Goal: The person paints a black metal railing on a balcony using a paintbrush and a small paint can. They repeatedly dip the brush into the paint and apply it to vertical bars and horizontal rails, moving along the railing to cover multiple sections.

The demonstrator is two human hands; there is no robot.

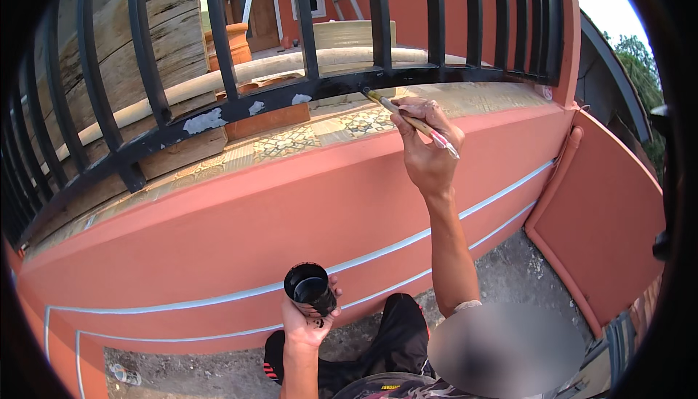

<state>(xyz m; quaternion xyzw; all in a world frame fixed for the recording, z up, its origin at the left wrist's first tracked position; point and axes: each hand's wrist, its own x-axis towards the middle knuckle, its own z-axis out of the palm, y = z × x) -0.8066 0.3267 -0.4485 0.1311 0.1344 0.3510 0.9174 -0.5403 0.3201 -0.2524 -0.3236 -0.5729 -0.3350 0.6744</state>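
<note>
My right hand (pixel 433 140) grips a paintbrush (pixel 390 106) by its wooden handle. The brush's bristles touch the black bottom rail (pixel 338 85) of a metal railing. Farther left on that rail, pale bare patches (pixel 206 120) break up the black coat. Lower down, in front of the wall, my left hand (pixel 305 322) holds a cup (pixel 308 284) of black paint, its mouth turned up towards me. Black smears mark the fingers and palm around the cup.
Below the railing runs a salmon-coloured wall (pixel 229 235) with pale stripes and a patterned tile ledge (pixel 289 142). Behind the bars are wooden planks (pixel 147 33), a long pole (pixel 262 68) and a terracotta pot (pixel 229 44). A pipe (pixel 553 181) climbs the right corner. A plastic cup (pixel 124 374) lies on the ground.
</note>
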